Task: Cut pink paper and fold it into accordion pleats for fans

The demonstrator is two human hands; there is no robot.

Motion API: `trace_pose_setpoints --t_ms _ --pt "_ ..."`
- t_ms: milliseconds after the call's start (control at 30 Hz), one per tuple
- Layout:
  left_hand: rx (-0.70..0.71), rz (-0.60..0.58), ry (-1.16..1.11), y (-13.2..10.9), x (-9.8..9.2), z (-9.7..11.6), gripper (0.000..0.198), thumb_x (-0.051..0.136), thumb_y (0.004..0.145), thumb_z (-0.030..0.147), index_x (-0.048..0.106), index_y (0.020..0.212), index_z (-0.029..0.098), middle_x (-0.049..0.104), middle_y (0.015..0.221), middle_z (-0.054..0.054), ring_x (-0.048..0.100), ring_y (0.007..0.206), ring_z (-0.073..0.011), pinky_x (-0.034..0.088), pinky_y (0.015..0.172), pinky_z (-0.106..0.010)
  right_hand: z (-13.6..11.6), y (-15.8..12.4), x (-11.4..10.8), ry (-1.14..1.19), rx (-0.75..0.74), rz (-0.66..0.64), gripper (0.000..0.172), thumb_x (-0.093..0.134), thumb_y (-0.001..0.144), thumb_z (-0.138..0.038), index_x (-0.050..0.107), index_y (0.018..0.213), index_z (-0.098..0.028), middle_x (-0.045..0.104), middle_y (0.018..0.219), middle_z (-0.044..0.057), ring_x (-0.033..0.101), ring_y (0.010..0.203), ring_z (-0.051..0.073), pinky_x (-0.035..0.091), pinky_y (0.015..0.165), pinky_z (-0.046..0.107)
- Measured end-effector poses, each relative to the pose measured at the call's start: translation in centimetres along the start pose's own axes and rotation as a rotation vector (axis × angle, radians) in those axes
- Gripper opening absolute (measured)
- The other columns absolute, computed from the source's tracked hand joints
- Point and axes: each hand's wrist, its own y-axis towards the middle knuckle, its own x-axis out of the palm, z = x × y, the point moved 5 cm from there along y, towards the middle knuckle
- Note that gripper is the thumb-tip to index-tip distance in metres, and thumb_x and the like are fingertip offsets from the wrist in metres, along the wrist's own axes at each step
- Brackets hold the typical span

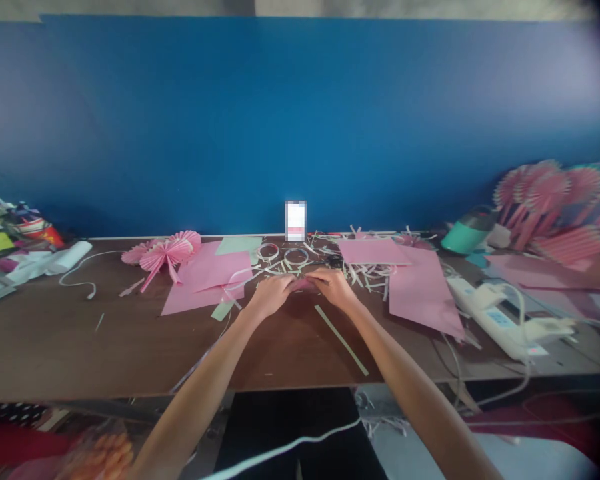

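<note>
Both my hands meet over the middle of the brown table, pinching a small piece of pink paper (304,285) between them. My left hand (274,293) grips its left end with fingers closed. At the other end, my right hand (334,287) has its fingers closed on the same piece. Most of the paper is hidden by the fingers. Just beyond the hands lie two rolls of tape (296,257) among white paper scraps (373,275). A narrow pale green strip (341,339) rests on the table near my right forearm.
Pink sheets (420,293) lie to the right, others (215,270) to the left beside folded pink paper fans (167,253). A white power strip (495,317) with cables sits at right. More fans (545,193) stand behind a green container (467,230). A phone (296,220) leans against the blue panel.
</note>
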Motion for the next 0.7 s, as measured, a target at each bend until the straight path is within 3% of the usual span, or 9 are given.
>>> trace_pose_setpoints --t_ms 167,333,700 --pt "0.015 0.038 -0.027 -0.1 -0.3 0.5 0.034 0.032 0.094 0.037 0.06 0.109 0.025 0.064 0.108 -0.003 0.058 0.099 -0.0188 0.043 0.086 -0.028 0.3 0.0 0.2 -0.036 -0.036 -0.016 0.022 0.05 0.087 -0.024 0.07 0.098 -0.022 0.069 0.094 0.008 0.063 0.088 0.021 0.048 0.08 0.034" --pt "0.038 0.079 -0.005 0.0 -0.4 0.4 0.031 0.034 0.094 0.036 0.06 0.107 0.024 0.063 0.109 -0.003 0.058 0.098 -0.0176 0.042 0.085 -0.027 1.0 -0.1 0.6 -0.181 -0.068 -0.029 0.029 0.049 0.087 -0.018 0.064 0.11 -0.026 0.066 0.107 0.007 0.059 0.099 0.022 0.045 0.087 0.036" --pt "0.148 0.137 0.098 0.1 0.0 1.3 0.028 0.036 0.094 0.031 0.059 0.107 0.023 0.064 0.104 -0.004 0.056 0.099 -0.0184 0.039 0.089 -0.03 0.5 -0.3 1.2 -0.282 -0.141 -0.085 0.029 0.044 0.089 -0.016 0.065 0.109 -0.023 0.066 0.087 0.007 0.058 0.084 0.02 0.044 0.074 0.031"
